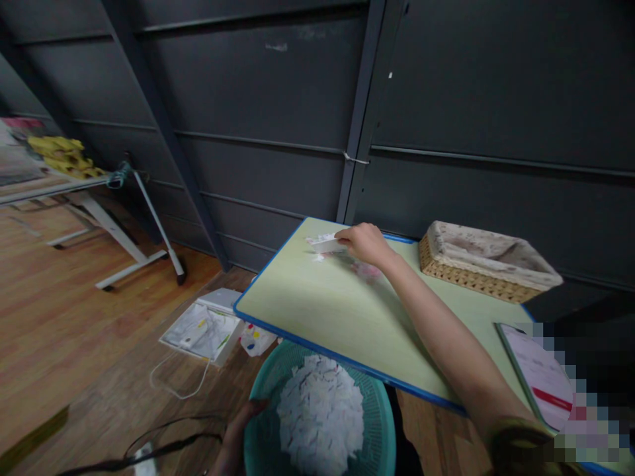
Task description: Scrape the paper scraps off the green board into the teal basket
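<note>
My right hand (364, 242) reaches across a pale green table (327, 311) with a blue edge. Its fingers are closed on a flat white card (328, 245) that rests on the tabletop at the far corner. A few white paper scraps (318, 238) lie around the card. My left hand (237, 439) grips the rim of a teal plastic basket (381, 423) held below the table's near edge. The basket is full of white paper scraps (320, 413).
A lined wicker basket (483, 261) stands at the table's back right. A clipboard with paper (538, 373) lies at the right. On the wooden floor lie a white device (203, 327) with cable, a black cord (163, 446), and another table's white legs (133, 231).
</note>
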A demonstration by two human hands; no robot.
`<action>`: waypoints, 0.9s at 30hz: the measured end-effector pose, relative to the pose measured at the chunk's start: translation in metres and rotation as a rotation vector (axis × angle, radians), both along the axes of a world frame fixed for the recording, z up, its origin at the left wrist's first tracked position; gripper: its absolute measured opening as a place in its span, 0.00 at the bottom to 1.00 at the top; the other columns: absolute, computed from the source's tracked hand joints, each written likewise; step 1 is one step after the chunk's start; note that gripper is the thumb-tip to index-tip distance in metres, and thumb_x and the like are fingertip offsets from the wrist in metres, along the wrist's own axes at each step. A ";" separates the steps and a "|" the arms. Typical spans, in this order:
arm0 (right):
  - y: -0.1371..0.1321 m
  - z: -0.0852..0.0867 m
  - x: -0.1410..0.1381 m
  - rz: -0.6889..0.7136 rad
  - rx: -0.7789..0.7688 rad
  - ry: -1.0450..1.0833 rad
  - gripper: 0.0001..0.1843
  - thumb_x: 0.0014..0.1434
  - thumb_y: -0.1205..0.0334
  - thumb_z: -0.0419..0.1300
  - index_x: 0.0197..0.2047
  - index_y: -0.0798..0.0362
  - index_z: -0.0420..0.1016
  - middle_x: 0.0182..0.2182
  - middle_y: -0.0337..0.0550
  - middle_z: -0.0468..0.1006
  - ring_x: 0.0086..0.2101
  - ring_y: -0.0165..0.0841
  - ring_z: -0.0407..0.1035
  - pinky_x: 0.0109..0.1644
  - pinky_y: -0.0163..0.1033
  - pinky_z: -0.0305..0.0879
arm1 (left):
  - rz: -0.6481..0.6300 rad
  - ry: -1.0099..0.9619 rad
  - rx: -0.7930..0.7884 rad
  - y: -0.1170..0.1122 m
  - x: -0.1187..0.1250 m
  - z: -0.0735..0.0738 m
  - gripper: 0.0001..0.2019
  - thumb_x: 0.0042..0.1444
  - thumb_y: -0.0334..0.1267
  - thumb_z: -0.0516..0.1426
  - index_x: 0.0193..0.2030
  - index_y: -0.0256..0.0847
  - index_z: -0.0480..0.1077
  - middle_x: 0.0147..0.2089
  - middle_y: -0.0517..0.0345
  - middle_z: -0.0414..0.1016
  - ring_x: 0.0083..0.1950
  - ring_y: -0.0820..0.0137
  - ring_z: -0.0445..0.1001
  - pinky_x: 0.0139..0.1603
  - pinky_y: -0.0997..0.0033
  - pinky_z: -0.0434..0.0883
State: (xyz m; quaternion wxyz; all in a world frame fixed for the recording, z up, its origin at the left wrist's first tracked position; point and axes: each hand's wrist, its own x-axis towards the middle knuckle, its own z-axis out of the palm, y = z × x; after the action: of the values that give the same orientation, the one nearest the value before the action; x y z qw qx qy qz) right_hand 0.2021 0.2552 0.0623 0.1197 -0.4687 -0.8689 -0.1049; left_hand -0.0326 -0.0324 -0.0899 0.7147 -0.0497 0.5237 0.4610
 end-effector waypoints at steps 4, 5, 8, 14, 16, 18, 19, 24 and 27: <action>0.001 0.003 0.005 -0.006 0.011 0.046 0.18 0.61 0.65 0.53 0.47 0.47 0.81 0.37 0.47 0.83 0.36 0.40 0.75 0.35 0.39 0.57 | 0.039 0.031 -0.009 0.000 0.000 0.002 0.14 0.47 0.34 0.64 0.42 0.39 0.77 0.22 0.58 0.82 0.25 0.58 0.81 0.29 0.63 0.75; 0.001 0.003 0.006 -0.012 0.014 0.054 0.18 0.61 0.64 0.53 0.47 0.47 0.81 0.38 0.47 0.83 0.36 0.40 0.75 0.36 0.39 0.57 | 0.053 0.036 -0.015 0.000 0.001 0.003 0.14 0.47 0.34 0.64 0.43 0.39 0.77 0.21 0.59 0.82 0.24 0.60 0.80 0.29 0.64 0.75; 0.003 0.002 0.006 -0.024 0.009 0.054 0.18 0.61 0.65 0.52 0.47 0.47 0.81 0.38 0.47 0.83 0.36 0.40 0.75 0.36 0.39 0.57 | 0.085 0.027 -0.029 0.000 0.001 0.006 0.12 0.47 0.34 0.63 0.41 0.40 0.77 0.22 0.60 0.82 0.24 0.61 0.80 0.29 0.65 0.75; 0.001 -0.004 -0.001 -0.018 -0.012 0.032 0.18 0.61 0.65 0.52 0.48 0.48 0.81 0.38 0.47 0.83 0.37 0.40 0.75 0.36 0.38 0.57 | 0.047 0.006 -0.008 0.000 -0.001 0.003 0.05 0.48 0.34 0.64 0.33 0.38 0.76 0.23 0.57 0.83 0.26 0.60 0.81 0.31 0.65 0.75; 0.001 -0.004 -0.001 -0.011 -0.016 0.032 0.19 0.61 0.65 0.51 0.48 0.48 0.81 0.38 0.47 0.83 0.37 0.40 0.75 0.36 0.39 0.58 | 0.033 0.009 0.007 -0.001 -0.001 0.002 0.07 0.48 0.36 0.64 0.35 0.39 0.77 0.24 0.57 0.83 0.27 0.60 0.81 0.33 0.63 0.75; 0.002 -0.002 0.001 -0.020 -0.016 0.034 0.19 0.61 0.65 0.51 0.49 0.48 0.81 0.39 0.47 0.83 0.37 0.40 0.76 0.37 0.39 0.59 | 0.005 -0.004 0.024 -0.002 -0.001 0.000 0.08 0.48 0.36 0.64 0.36 0.38 0.77 0.24 0.56 0.83 0.28 0.58 0.81 0.34 0.62 0.75; 0.003 0.000 0.003 -0.033 -0.011 0.034 0.19 0.61 0.64 0.51 0.49 0.48 0.81 0.39 0.47 0.83 0.38 0.40 0.76 0.38 0.39 0.59 | -0.003 -0.010 0.033 -0.002 -0.001 0.000 0.08 0.48 0.36 0.64 0.35 0.37 0.77 0.24 0.55 0.83 0.29 0.58 0.81 0.35 0.62 0.75; 0.007 0.006 0.015 -0.109 0.007 0.026 0.19 0.61 0.63 0.52 0.49 0.47 0.81 0.40 0.47 0.83 0.40 0.41 0.75 0.41 0.40 0.60 | -0.021 -0.003 0.060 -0.004 -0.003 -0.003 0.05 0.48 0.36 0.65 0.28 0.37 0.76 0.24 0.57 0.83 0.26 0.62 0.79 0.33 0.66 0.73; 0.007 0.006 0.016 -0.121 -0.001 0.006 0.19 0.61 0.64 0.51 0.49 0.47 0.81 0.40 0.48 0.83 0.40 0.42 0.75 0.40 0.40 0.60 | -0.001 -0.027 0.066 -0.004 -0.003 -0.003 0.05 0.48 0.37 0.65 0.28 0.38 0.77 0.25 0.57 0.84 0.27 0.62 0.79 0.34 0.66 0.72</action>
State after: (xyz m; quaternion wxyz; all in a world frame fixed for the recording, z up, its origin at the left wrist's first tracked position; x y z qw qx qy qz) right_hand 0.2179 0.2625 0.0686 0.1157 -0.5207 -0.8386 -0.1102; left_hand -0.0355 -0.0361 -0.0932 0.7230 -0.0322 0.4988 0.4770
